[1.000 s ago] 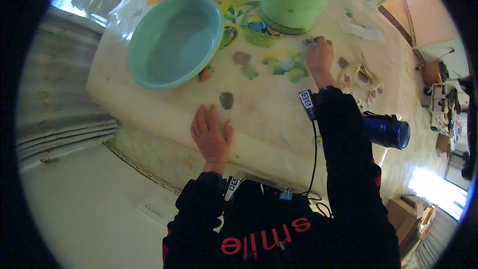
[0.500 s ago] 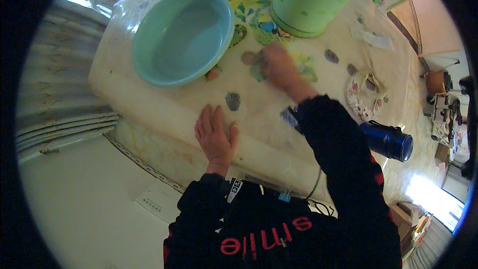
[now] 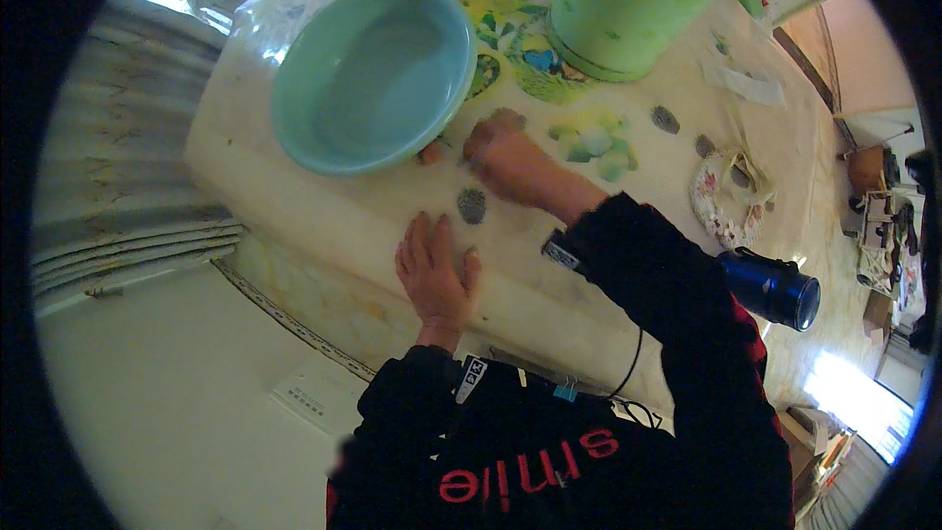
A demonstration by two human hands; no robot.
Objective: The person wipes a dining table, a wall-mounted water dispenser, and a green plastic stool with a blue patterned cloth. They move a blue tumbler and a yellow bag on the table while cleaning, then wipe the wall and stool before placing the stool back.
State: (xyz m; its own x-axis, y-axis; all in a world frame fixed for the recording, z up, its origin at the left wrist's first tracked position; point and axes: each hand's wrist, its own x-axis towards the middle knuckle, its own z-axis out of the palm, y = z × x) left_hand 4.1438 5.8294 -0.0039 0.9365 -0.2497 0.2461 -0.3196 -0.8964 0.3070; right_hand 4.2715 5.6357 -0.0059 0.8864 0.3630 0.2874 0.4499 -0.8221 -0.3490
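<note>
Head view. The left hand [image 3: 437, 270] lies flat, palm down, on the near edge of the table [image 3: 324, 221], which carries a pale cloth with a printed flower pattern. Its fingers are extended and slightly apart; they clamp nothing. A small dark grey-green stone [image 3: 472, 204] lies on the cloth just beyond the fingertips of this hand, apart from them.

The right hand [image 3: 505, 157] reaches across the table from the right, its dark sleeve running back toward the lower edge. The hand rests on the cloth just beside the rim of the light blue-green bowl [image 3: 373, 74]. Its fingers are curled downward and drawn together; whether they grip anything cannot be determined, since the back of the hand covers them. A small brownish piece [image 3: 429, 151] lies between this hand and the bowl, under the bowl's rim.

The bowl stands upright on the left part of the table. A large light green bucket [image 3: 638, 0] stands beyond the right hand. Two more dark stones [image 3: 665, 119] lie on the cloth to the right, well apart from both hands. A dark blue cylindrical container [image 3: 770, 287] lies on its side at the right table edge, behind the right sleeve.
</note>
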